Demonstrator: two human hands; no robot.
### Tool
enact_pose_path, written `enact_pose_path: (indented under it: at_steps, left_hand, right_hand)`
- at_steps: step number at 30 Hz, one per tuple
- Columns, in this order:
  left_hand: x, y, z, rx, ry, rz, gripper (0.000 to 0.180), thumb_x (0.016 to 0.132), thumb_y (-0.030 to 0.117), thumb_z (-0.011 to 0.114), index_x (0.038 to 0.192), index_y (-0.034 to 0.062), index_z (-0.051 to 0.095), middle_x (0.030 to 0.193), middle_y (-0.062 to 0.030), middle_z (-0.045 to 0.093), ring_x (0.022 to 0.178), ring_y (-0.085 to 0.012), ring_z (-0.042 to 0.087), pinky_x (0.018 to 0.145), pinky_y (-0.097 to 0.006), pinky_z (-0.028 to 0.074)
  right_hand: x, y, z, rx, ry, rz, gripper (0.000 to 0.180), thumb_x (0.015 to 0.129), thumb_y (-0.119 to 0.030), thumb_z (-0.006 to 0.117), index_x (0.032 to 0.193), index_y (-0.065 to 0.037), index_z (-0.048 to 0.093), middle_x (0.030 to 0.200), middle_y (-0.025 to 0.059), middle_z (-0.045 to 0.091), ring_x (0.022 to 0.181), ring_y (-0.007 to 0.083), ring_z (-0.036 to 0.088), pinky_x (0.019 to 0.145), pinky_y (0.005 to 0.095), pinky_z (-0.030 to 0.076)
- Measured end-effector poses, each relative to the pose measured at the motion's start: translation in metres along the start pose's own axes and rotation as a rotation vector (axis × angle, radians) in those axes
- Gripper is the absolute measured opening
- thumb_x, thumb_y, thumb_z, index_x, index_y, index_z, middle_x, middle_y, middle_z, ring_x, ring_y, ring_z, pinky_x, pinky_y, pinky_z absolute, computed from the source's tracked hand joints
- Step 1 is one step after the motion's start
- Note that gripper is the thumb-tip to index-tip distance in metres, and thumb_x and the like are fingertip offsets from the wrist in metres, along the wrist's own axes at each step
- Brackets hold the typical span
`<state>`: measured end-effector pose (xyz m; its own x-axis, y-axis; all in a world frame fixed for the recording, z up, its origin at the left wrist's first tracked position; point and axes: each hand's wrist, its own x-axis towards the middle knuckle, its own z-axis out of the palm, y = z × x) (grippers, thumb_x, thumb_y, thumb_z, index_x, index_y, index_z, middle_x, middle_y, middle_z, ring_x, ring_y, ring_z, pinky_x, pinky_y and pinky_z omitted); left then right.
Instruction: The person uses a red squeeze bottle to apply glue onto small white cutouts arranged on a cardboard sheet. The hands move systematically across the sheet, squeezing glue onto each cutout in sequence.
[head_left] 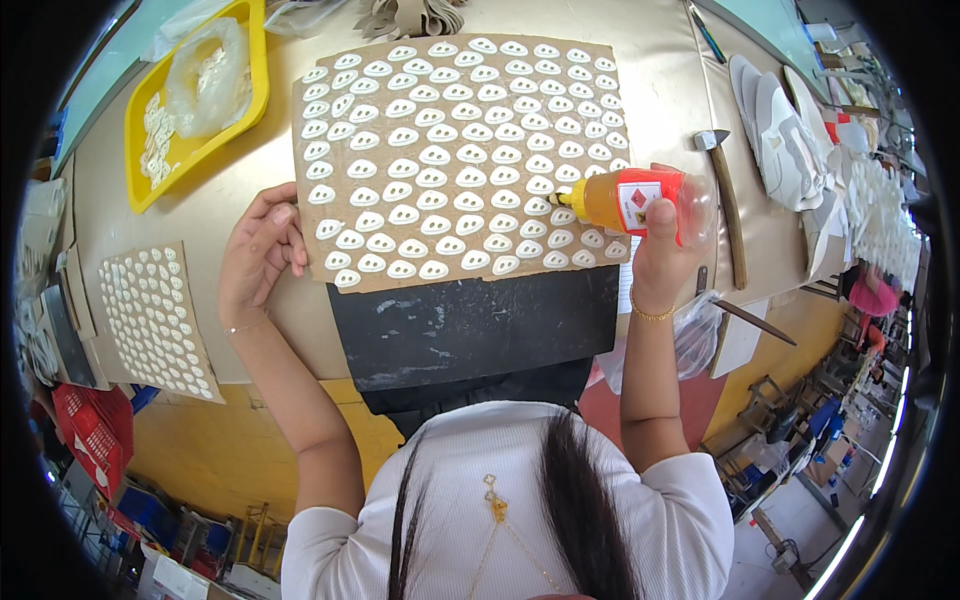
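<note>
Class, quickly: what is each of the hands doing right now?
Left hand: open, fingers resting on the edge of the cardboard sheet.
Right hand: closed around the glue bottle.

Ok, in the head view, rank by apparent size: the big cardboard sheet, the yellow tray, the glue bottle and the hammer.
1. Big cardboard sheet, covered with white pieces.
2. Yellow tray.
3. Glue bottle, held in the right hand, and the hammer: they look too close in size to rank; the hammer is longer but thinner.

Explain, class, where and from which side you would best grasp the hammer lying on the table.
Grip the hammer around the middle of its long wooden handle, coming from above. It lies flat, head away from the person, just right of the glue bottle in the right hand; the slim bare shaft probably suits a wrap-around grasp.
</note>
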<state>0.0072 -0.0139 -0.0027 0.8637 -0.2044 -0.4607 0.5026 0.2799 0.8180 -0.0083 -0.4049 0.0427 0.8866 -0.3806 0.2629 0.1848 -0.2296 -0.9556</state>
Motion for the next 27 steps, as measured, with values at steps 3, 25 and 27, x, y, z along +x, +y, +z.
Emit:
enact_pose_path:
  at_steps: [3, 25, 27]
  left_hand:
    - [0.0, 0.001, 0.0, 0.002, -0.002, -0.003, 0.033, 0.093, 0.014, 0.05, 0.12, -0.0026, 0.043, 0.089, -0.0087, 0.059, 0.053, -0.0108, 0.057, 0.042, -0.02, 0.047]
    - [-0.001, 0.002, 0.002, 0.007, 0.015, 0.002, 0.033, 0.092, 0.014, 0.05, 0.12, -0.0031, 0.043, 0.086, -0.0077, 0.058, 0.054, -0.0107, 0.057, 0.043, -0.02, 0.047]
    - [-0.001, 0.0, 0.001, 0.002, 0.012, 0.005, 0.033, 0.093, 0.014, 0.05, 0.12, -0.0025, 0.043, 0.088, -0.0085, 0.059, 0.053, -0.0106, 0.057, 0.042, -0.02, 0.047]
  right_hand:
    - [0.001, 0.003, -0.001, -0.013, -0.029, -0.01, 0.044, 0.076, -0.033, 0.075, 0.098, 0.002, 0.06, 0.088, 0.006, 0.063, 0.078, 0.0119, 0.058, 0.071, 0.0252, 0.048]
    - [0.002, 0.003, -0.006, -0.011, -0.073, -0.011, 0.037, 0.077, -0.03, 0.075, 0.091, 0.001, 0.06, 0.081, 0.0027, 0.06, 0.073, 0.0092, 0.056, 0.068, 0.0238, 0.046]
    - [-0.003, 0.003, -0.006, -0.003, -0.05, -0.001, 0.039, 0.077, -0.032, 0.075, 0.091, 0.002, 0.06, 0.081, 0.0033, 0.06, 0.074, 0.01, 0.056, 0.068, 0.0238, 0.046]
